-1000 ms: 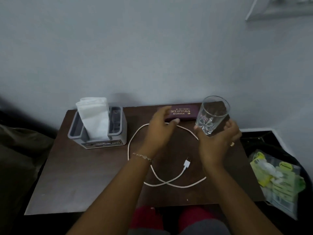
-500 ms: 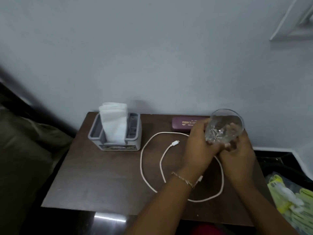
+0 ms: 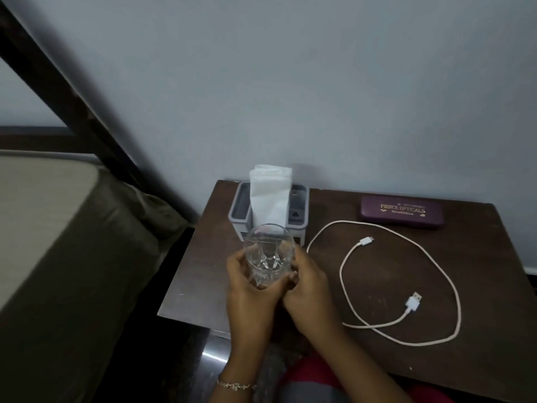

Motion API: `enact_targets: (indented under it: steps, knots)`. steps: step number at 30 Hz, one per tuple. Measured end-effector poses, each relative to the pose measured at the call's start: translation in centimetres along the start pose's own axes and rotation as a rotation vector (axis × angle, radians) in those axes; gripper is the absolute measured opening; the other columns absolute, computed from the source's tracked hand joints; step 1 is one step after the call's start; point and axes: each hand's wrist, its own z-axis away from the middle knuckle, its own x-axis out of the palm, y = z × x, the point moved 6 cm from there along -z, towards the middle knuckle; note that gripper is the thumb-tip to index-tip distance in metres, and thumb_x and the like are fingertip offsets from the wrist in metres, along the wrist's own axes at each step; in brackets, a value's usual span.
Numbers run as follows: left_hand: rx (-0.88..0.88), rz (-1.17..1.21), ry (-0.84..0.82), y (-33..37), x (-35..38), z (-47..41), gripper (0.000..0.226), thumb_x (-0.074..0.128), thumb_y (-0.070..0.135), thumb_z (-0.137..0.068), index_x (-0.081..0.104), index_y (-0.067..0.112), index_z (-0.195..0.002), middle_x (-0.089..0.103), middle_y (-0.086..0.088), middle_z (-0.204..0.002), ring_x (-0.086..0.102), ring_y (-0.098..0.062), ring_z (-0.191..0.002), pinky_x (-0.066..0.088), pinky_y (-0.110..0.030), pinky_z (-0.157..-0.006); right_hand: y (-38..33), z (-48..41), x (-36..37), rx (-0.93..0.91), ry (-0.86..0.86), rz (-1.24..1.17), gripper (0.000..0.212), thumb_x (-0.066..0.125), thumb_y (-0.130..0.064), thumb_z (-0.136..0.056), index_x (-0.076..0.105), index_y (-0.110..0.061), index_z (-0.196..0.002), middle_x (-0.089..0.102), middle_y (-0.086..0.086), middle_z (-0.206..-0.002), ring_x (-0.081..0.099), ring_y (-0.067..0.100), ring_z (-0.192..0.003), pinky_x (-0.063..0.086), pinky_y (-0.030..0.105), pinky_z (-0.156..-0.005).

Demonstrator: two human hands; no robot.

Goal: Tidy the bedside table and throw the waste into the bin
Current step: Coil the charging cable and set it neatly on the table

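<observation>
Since 1 s ago you moved the drinking glass from beside the spectacle case to just in front of the tissue holder. Your left hand & right hand both gripped its base. Step looked like re-siting it. Next prob needed a level set-down on the bedside table, then coiling the USB cable.

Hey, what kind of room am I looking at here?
Most likely a bedroom: a mattress and dark bed frame sit left of a wooden bedside table holding a tissue box, spectacle case and charging cable.
</observation>
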Motion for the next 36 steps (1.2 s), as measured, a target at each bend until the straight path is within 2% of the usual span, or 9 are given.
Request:
enact_targets:
  steps: [7,11,14,17,19,22,27,32,36]
  knots:
    - [0.012,0.054,-0.029,-1.0,-0.4,-1.5,0.068,0.086,0.014,-0.058,0.047,0.022,-0.113,0.067,0.009,-0.103,0.067,0.002,-0.087,0.056,-0.021,-0.074,0.8,-1.2,1.7,-0.015,-0.016,0.046,0.068,0.053,0.017,-0.068,0.056,-0.023,-0.123,0.065,-0.005,-0.112,0.062,-0.005,-0.097,0.049,0.009,-0.079]
    - [0.04,0.056,-0.033,-1.0,0.3,-1.8,0.071,0.086,0.017,-0.058,0.042,0.021,-0.114,0.062,0.011,-0.106,0.067,0.0,-0.087,0.057,-0.026,-0.073,1.3,-1.6,1.6,0.001,-0.048,0.065,0.073,0.054,0.018,-0.069,0.052,-0.026,-0.127,0.064,-0.006,-0.116,0.063,-0.003,-0.098,0.049,0.009,-0.079]
    - [0.04,0.066,-0.059,-0.9,0.5,-1.8,0.073,0.086,0.017,-0.058,0.04,0.023,-0.114,0.062,0.008,-0.108,0.067,-0.003,-0.088,0.057,-0.027,-0.074,2.0,-2.0,1.6,0.014,-0.096,0.068,0.077,0.055,0.015,-0.07,0.045,-0.027,-0.134,0.059,-0.004,-0.125,0.061,0.005,-0.107,0.051,0.017,-0.088]
    - [0.022,0.106,-0.253,-1.3,-0.3,-2.0,0.097,0.09,0.023,-0.051,0.033,0.027,-0.129,0.051,0.018,-0.126,0.055,0.006,-0.111,0.05,-0.018,-0.089,2.5,-1.5,1.4,0.005,-0.136,0.082,0.071,0.062,-0.011,-0.071,0.04,-0.023,-0.137,0.051,0.002,-0.135,0.053,0.015,-0.123,0.046,0.036,-0.102]
    - [-0.036,0.138,-0.371,-2.3,-1.9,-2.5,0.1,0.086,0.029,-0.051,0.03,0.03,-0.134,0.041,0.021,-0.137,0.042,0.009,-0.125,0.039,-0.016,-0.1,3.0,-1.3,-0.2,0.017,-0.069,0.135,0.061,0.067,-0.008,-0.072,0.045,-0.019,-0.128,0.049,0.004,-0.133,0.051,0.016,-0.123,0.044,0.041,-0.104]
    - [-0.083,0.246,-0.27,-3.7,-4.7,-4.6,0.059,0.059,0.005,-0.077,0.04,0.028,-0.128,0.043,0.009,-0.141,0.039,-0.006,-0.133,0.036,-0.02,-0.101,3.7,-1.8,-2.9,0.062,0.063,0.106,0.054,0.066,0.006,-0.077,0.048,-0.016,-0.123,0.053,0.009,-0.125,0.054,0.017,-0.115,0.047,0.043,-0.1]
    - [0.001,0.124,-0.342,-4.0,-2.7,-8.0,0.081,0.028,-0.03,-0.079,0.022,0.017,-0.145,0.027,-0.004,-0.154,0.028,-0.014,-0.141,0.022,-0.039,-0.118,4.4,-4.7,-1.5,0.117,0.032,0.096,0.066,0.056,-0.002,-0.087,0.029,-0.017,-0.145,0.042,0.006,-0.147,0.042,0.015,-0.132,0.036,0.042,-0.111]
    - [0.105,0.114,-0.379,-2.4,-0.3,-9.8,0.063,0.036,-0.021,-0.087,0.032,0.006,-0.144,0.047,0.001,-0.14,0.048,0.002,-0.124,0.041,-0.019,-0.104,5.5,-7.2,-0.5,0.126,0.077,0.111,0.068,0.047,0.006,-0.082,0.034,-0.024,-0.142,0.055,0.006,-0.136,0.051,0.021,-0.126,0.04,0.045,-0.107]
    - [0.156,0.067,-0.396,-1.6,0.4,-11.0,0.065,0.047,-0.014,-0.087,0.031,0.016,-0.143,0.05,0.015,-0.128,0.053,0.013,-0.111,0.044,-0.011,-0.095,5.3,-8.6,-0.6,0.121,0.062,0.132,0.074,0.044,0.012,-0.079,0.031,-0.02,-0.145,0.052,0.009,-0.138,0.049,0.023,-0.128,0.039,0.043,-0.109]
